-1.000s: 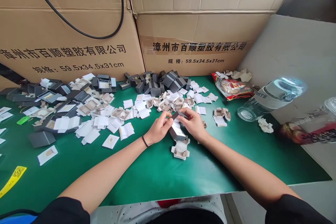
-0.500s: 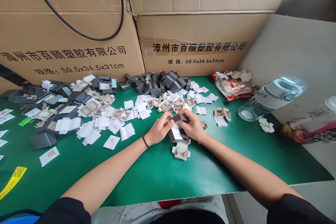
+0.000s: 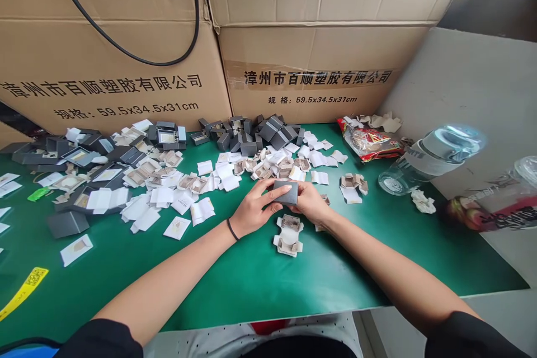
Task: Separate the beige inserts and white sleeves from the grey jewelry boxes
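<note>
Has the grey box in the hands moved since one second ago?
Yes. The grey box, now shut between left hand and right hand, has moved away from the beige insert on the green table, toward the cartons.

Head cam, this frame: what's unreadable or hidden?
All head view:
- Grey box: inside hidden, lid shut; its ends are covered by the left hand and right hand.
- White card: print too small to read.
- Yellow tag: cut off by the left edge.
- Water bottle: label wraps out of sight.
</note>
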A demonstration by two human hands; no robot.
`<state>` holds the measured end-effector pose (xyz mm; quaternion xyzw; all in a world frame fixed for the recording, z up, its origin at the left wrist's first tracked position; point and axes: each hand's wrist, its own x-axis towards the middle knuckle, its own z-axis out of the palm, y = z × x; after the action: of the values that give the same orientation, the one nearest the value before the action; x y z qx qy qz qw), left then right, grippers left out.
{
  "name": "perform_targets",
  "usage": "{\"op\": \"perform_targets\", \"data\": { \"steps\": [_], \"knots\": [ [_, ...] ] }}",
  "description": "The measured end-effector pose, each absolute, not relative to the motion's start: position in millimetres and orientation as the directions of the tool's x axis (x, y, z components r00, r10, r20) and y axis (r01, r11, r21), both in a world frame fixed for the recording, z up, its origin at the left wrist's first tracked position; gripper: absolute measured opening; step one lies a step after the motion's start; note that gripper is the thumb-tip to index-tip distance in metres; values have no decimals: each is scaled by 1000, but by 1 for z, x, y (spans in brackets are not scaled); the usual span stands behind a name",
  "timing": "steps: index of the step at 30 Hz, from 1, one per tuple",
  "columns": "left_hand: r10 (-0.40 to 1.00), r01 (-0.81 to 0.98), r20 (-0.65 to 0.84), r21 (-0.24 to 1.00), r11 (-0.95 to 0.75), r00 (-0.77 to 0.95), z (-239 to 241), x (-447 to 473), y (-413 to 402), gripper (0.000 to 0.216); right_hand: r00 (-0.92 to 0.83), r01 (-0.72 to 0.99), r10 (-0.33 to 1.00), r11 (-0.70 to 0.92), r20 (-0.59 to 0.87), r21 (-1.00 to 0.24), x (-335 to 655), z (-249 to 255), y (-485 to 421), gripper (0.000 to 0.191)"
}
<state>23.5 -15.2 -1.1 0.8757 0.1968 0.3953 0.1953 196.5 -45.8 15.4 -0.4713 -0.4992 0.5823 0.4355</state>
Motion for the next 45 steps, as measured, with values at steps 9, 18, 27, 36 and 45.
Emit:
{"op": "perform_targets", "data": {
  "steps": [9, 18, 27, 36, 45],
  "knots": [
    [453, 197, 632, 434, -879, 629, 0, 21, -14, 40, -156, 144, 985, 103, 80, -984, 192, 13, -51, 15],
    [573, 312, 613, 486, -816, 544, -1, 23, -12, 37, -219, 79, 971, 114, 95, -990, 195, 11, -47, 56],
    [644, 262, 617, 599, -757, 452, 2, 30, -12, 38, -84, 97, 972, 228, 220, -969, 194, 7, -39, 41],
    [626, 459, 636, 436, -774, 452, 32, 67, 26, 39, 187, 597, 800, 368, 570, -713, 215, 12, -25, 23],
    [775, 796, 518, 261, -546, 362, 37, 87, 107, 49, -136, 916, 889, 281, 437, -286, 219, -1, -23, 29]
  ]
}}
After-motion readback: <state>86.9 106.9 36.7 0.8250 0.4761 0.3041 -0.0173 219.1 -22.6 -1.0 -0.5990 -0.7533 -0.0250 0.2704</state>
